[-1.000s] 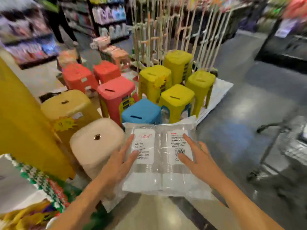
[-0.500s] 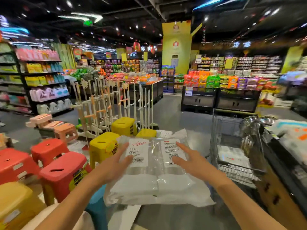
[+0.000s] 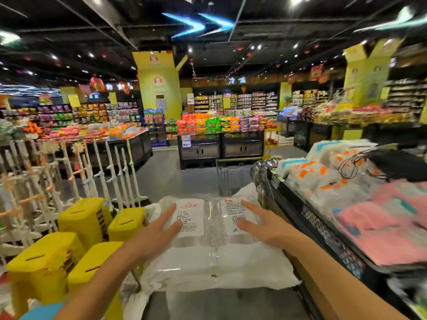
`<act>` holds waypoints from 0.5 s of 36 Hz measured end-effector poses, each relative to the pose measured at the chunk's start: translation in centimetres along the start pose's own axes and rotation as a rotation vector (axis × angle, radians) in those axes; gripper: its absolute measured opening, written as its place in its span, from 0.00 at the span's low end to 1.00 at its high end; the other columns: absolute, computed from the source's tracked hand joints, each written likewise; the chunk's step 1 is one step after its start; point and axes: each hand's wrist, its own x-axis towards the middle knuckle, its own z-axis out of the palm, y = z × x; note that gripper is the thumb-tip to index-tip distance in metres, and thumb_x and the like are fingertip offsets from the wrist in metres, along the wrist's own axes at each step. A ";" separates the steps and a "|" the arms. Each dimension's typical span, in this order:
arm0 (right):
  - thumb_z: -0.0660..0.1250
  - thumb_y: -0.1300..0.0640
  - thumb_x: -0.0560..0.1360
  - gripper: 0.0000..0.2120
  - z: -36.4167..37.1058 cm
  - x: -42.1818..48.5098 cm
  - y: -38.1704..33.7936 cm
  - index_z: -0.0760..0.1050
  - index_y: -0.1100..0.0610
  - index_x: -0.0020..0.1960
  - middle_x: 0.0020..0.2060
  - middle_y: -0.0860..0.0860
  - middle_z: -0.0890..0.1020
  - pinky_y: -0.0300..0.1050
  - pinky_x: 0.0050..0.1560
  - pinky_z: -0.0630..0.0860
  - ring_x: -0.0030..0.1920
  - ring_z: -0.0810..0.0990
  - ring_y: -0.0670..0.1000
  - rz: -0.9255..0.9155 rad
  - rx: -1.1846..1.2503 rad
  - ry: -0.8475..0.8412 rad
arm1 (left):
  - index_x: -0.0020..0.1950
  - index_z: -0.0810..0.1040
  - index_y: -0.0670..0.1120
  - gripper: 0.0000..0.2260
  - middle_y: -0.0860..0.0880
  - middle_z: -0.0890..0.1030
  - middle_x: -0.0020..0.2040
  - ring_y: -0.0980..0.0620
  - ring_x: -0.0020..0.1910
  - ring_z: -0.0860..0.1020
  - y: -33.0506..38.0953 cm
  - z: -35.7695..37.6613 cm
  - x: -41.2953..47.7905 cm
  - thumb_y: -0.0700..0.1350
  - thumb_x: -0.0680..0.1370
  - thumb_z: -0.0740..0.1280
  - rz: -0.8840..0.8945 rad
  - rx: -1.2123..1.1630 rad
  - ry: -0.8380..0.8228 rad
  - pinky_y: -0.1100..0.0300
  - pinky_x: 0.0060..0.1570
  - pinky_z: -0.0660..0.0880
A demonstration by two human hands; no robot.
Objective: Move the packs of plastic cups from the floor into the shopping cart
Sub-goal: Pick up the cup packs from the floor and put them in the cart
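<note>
Entry: both packs of plastic cups (image 3: 212, 239) are off the floor (image 3: 184, 179), held flat in front of me, side by side, labels up. Left hand (image 3: 152, 236) takes the left edge, right hand (image 3: 265, 229) the right edge. The fingers (image 3: 248, 205) that show lie straight and spread on the top film. The others are hidden beneath, so I judge each hand pinches its pack through the bag. The shopping cart (image 3: 233, 179) stands ahead, and the packs cover its near end. Risks: the film looks slick and the two packs appear to be separate bags, so uneven squeeze could let one slide out or let the pair fold at the seam. The slack film at the near edge could snag. I cannot see the cart's near rim, so lowering blind could land a pack on the rim, or a bump could roll the cart away. Clearances: the yellow stools (image 3: 83, 218) crowd close on the left. The display bin (image 3: 300, 204) edge, with metal ladles (image 3: 262, 167) hanging at its corner, runs just beside my right hand. Open room is the lane straight ahead and above the cart.
</note>
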 end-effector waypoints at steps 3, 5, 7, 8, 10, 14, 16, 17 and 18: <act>0.66 0.35 0.80 0.36 -3.2 0.4 2.3 0.55 0.37 0.84 0.84 0.45 0.60 0.50 0.80 0.60 0.82 0.61 0.53 0.009 -0.021 0.031 | 0.75 0.49 0.72 0.27 0.56 0.60 0.78 0.47 0.76 0.62 2.9 1.8 2.9 0.69 0.77 0.54 0.025 -0.027 -0.021 0.50 0.73 0.60; 0.65 0.36 0.81 0.36 -5.4 0.7 3.8 0.55 0.39 0.84 0.84 0.46 0.59 0.49 0.80 0.59 0.83 0.60 0.53 0.013 -0.034 0.043 | 0.76 0.51 0.69 0.27 0.56 0.61 0.78 0.48 0.76 0.62 5.1 3.0 4.9 0.67 0.78 0.54 0.048 -0.028 -0.028 0.50 0.74 0.58; 0.65 0.37 0.81 0.35 -7.4 1.3 5.4 0.55 0.40 0.84 0.84 0.47 0.60 0.49 0.80 0.60 0.83 0.60 0.53 0.027 -0.047 0.055 | 0.76 0.51 0.67 0.28 0.56 0.61 0.78 0.49 0.75 0.62 7.6 4.3 6.6 0.66 0.78 0.55 0.079 -0.018 -0.036 0.52 0.75 0.58; 0.65 0.37 0.81 0.36 -8.5 1.7 6.3 0.55 0.40 0.84 0.84 0.48 0.61 0.49 0.79 0.60 0.83 0.61 0.53 0.036 -0.052 0.061 | 0.77 0.51 0.66 0.28 0.56 0.61 0.77 0.49 0.75 0.63 8.7 4.9 7.4 0.66 0.78 0.54 0.086 -0.018 -0.048 0.52 0.74 0.58; 0.65 0.36 0.81 0.36 -10.5 2.7 8.0 0.55 0.40 0.84 0.84 0.49 0.61 0.50 0.79 0.61 0.82 0.62 0.54 0.052 -0.062 0.077 | 0.76 0.50 0.67 0.30 0.55 0.61 0.77 0.48 0.75 0.64 10.8 6.1 9.0 0.69 0.76 0.54 0.089 -0.018 -0.060 0.52 0.74 0.59; 0.65 0.36 0.81 0.35 -14.0 4.4 11.1 0.56 0.38 0.84 0.83 0.48 0.63 0.50 0.79 0.61 0.82 0.63 0.53 0.069 -0.064 0.113 | 0.69 0.47 0.78 0.29 0.56 0.58 0.79 0.48 0.75 0.62 13.5 8.4 12.8 0.76 0.70 0.52 0.116 -0.039 -0.066 0.48 0.75 0.57; 0.65 0.36 0.81 0.35 -15.5 5.2 12.4 0.56 0.38 0.84 0.83 0.47 0.63 0.51 0.80 0.59 0.82 0.62 0.53 0.076 -0.066 0.119 | 0.70 0.49 0.77 0.28 0.56 0.57 0.79 0.49 0.76 0.60 14.9 9.5 14.3 0.74 0.72 0.53 0.107 -0.051 -0.078 0.49 0.75 0.56; 0.65 0.36 0.81 0.35 -16.2 5.6 13.0 0.56 0.39 0.84 0.83 0.47 0.63 0.52 0.81 0.59 0.83 0.61 0.53 0.077 -0.063 0.118 | 0.72 0.49 0.75 0.28 0.57 0.57 0.79 0.48 0.77 0.59 15.6 10.1 15.0 0.73 0.74 0.54 0.104 -0.058 -0.084 0.49 0.75 0.56; 0.65 0.36 0.81 0.35 -16.8 6.0 13.6 0.56 0.39 0.84 0.83 0.47 0.63 0.53 0.82 0.59 0.83 0.61 0.54 0.078 -0.063 0.116 | 0.73 0.50 0.74 0.27 0.57 0.58 0.78 0.48 0.76 0.60 16.4 10.6 15.6 0.71 0.75 0.54 0.101 -0.070 -0.094 0.50 0.75 0.57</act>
